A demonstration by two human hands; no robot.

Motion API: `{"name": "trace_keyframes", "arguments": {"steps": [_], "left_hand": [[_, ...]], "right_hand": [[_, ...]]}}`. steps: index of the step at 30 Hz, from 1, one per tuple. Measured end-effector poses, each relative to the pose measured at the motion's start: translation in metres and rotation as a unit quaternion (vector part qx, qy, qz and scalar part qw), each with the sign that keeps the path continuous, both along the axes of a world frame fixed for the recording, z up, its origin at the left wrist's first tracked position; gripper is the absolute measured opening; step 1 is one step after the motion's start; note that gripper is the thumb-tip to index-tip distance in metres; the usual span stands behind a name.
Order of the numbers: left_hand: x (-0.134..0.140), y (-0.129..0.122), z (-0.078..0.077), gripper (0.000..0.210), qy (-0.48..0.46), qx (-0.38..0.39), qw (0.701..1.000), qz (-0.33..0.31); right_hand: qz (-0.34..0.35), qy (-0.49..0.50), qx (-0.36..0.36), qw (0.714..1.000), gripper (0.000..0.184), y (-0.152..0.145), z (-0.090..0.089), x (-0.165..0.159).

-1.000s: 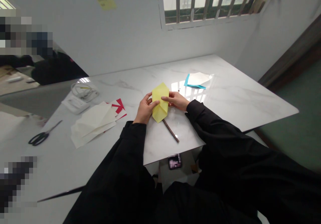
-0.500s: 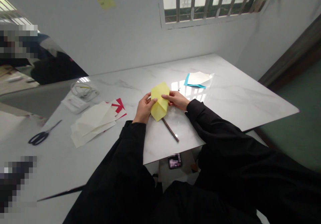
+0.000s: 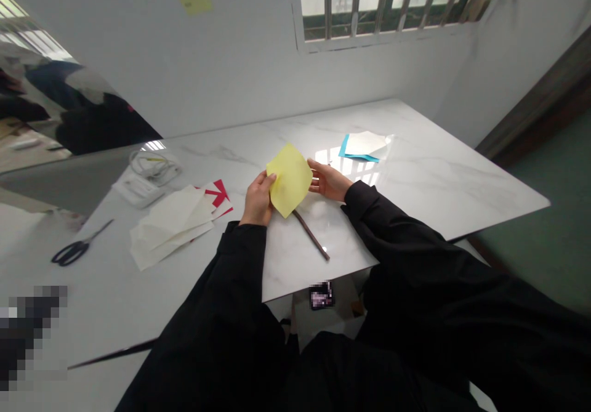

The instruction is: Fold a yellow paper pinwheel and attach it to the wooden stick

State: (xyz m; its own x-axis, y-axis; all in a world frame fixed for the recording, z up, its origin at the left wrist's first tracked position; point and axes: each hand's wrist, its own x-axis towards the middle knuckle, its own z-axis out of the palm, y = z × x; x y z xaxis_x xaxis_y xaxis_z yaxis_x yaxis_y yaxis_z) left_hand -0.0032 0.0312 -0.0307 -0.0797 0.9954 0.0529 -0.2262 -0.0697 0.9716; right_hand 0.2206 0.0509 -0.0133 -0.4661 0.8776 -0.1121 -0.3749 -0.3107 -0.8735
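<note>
A yellow sheet of paper (image 3: 290, 181), roughly diamond-shaped, is held up over the table in front of me. My left hand (image 3: 258, 199) pinches its left side, thumb on the near face and the other fingers mostly behind it. At the right corner, my right hand (image 3: 330, 180) has its fingers apart; they are at the paper's edge, and whether they touch it I cannot tell. Below the sheet, a thin dark brown stick (image 3: 312, 236) lies slantwise on the table, its upper end close under the paper's lower corner.
On the white marbled table (image 3: 438, 184), cream paper sheets (image 3: 170, 221) and red paper cuttings (image 3: 220, 195) lie left. Black-handled scissors (image 3: 74, 252) and a white cable (image 3: 157, 169) are farther left. Cream paper on blue paper (image 3: 364, 146) sits back right. A person (image 3: 92, 104) appears at far left.
The yellow paper, creased and folded before, now shows a flat, wider diamond face. My right thumb has come off it, and my left hand has shifted slightly left.
</note>
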Motion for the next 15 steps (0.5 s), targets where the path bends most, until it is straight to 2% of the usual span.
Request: {"name": "trace_keyframes", "arguments": {"steps": [4,7,15], "left_hand": [[-0.0012,0.0005,0.0018,0.040,-0.066,-0.020,0.997,0.017],[0.0010,-0.0014,0.0047,0.034,-0.091,-0.031,0.995,0.017],[0.0082,-0.0052,0.0062,0.042,-0.024,-0.018,0.999,0.024]], "right_hand": [[-0.012,0.022,-0.014,1.000,0.030,-0.0015,0.0028,0.0014],[-0.009,0.020,0.003,1.000,0.034,-0.0025,0.0007,0.0013],[0.006,0.008,0.028,1.000,0.048,-0.0020,-0.0052,-0.0007]]}}
